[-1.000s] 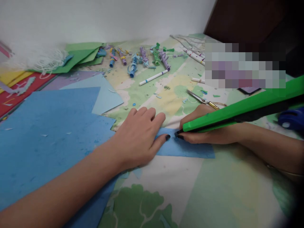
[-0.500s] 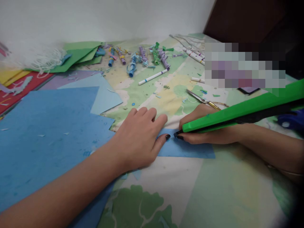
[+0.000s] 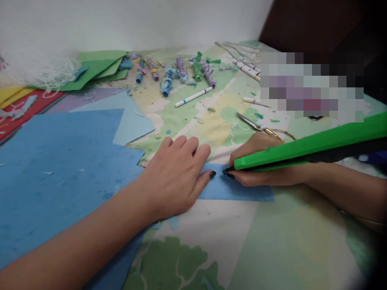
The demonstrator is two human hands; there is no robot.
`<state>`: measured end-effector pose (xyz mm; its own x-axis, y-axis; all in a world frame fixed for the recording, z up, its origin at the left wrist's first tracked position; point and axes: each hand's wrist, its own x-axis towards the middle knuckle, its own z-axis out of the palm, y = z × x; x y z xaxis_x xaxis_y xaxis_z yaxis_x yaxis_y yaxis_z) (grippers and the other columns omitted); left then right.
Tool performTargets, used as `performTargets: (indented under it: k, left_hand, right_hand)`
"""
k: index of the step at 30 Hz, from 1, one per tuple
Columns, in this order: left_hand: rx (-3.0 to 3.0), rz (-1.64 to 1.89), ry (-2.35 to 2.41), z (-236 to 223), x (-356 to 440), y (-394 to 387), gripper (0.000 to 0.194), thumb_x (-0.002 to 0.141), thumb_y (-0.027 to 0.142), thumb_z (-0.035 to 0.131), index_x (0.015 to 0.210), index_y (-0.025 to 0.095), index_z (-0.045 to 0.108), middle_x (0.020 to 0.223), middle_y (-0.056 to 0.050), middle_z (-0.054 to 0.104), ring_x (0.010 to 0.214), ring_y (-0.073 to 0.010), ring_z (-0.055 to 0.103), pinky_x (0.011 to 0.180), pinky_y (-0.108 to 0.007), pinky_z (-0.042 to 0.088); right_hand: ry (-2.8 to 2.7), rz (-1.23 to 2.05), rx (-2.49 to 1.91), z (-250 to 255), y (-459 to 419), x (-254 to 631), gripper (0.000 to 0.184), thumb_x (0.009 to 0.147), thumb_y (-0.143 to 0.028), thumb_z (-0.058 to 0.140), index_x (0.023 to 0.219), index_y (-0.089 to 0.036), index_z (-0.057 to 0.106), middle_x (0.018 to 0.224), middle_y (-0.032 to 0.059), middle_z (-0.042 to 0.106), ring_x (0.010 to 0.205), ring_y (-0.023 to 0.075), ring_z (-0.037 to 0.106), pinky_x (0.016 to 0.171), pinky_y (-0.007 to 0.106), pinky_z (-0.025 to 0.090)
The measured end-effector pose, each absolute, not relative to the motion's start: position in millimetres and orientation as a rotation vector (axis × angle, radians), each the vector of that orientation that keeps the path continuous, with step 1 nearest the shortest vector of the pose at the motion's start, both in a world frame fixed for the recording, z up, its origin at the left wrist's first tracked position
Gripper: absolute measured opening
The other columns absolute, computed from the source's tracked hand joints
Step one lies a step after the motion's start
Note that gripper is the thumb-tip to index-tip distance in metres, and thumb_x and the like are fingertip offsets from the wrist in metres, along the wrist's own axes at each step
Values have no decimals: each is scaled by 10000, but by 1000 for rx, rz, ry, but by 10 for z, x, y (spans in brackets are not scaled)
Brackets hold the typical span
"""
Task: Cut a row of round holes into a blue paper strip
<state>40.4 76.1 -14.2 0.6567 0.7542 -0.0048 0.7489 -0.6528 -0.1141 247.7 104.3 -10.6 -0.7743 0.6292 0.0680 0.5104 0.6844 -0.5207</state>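
Observation:
A small blue paper piece [image 3: 242, 191] lies on the patterned cloth [image 3: 272, 241] in the middle. My left hand [image 3: 177, 177] rests flat on its left end, fingers spread, thumb pressing the paper. My right hand [image 3: 266, 169] lies on the paper's upper edge, fingers closed round a long green tool [image 3: 311, 147] with a black underside. The tool's dark tip touches the paper right beside my left thumb. What kind of tool it is I cannot make out.
Large blue sheets [image 3: 60, 177] cover the left, with red, yellow and green paper [image 3: 93, 68] behind. Rolled paper curls [image 3: 181, 72], a white marker [image 3: 193, 96] and more markers [image 3: 248, 68] lie at the back. Scissors [image 3: 260, 127] rest just beyond my right hand.
Both hands stay in place on the blue piece. The green tool's far end has dropped slightly, and the view has shifted a little.

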Motion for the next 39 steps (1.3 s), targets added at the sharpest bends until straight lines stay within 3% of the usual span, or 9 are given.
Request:
performTargets:
  k: [8, 18, 39]
  left_hand:
    - [-2783, 75, -1270, -137, 409, 769, 248, 897, 399, 293, 890, 190, 426, 860, -78, 450, 793, -270, 443, 688, -432, 364]
    - [-2783, 62, -1267, -138, 411, 755, 251, 890, 398, 303, 899, 188, 441, 854, -79, 458, 784, -269, 445, 683, -428, 357]
    - [-2780, 38, -1294, -114, 415, 740, 258, 886, 390, 328, 912, 177, 472, 884, -98, 494, 808, -281, 467, 689, -442, 375]
  right_hand:
    - [-2643, 821, -1031, -45, 1039, 2450, 235, 733, -204, 558, 507, -145, 528, 456, -64, 358, 448, 48, 290, 388, 175, 248]
    - [-2662, 631, -1030, -71, 986, 2432, 255, 707, -177, 566, 473, -149, 470, 459, -71, 293, 457, 49, 243, 412, 201, 224]
    - [-2691, 659, -975, -91, 1008, 2477, 280, 734, -218, 542, 488, -162, 419, 481, -69, 262, 463, 56, 220, 404, 189, 215]
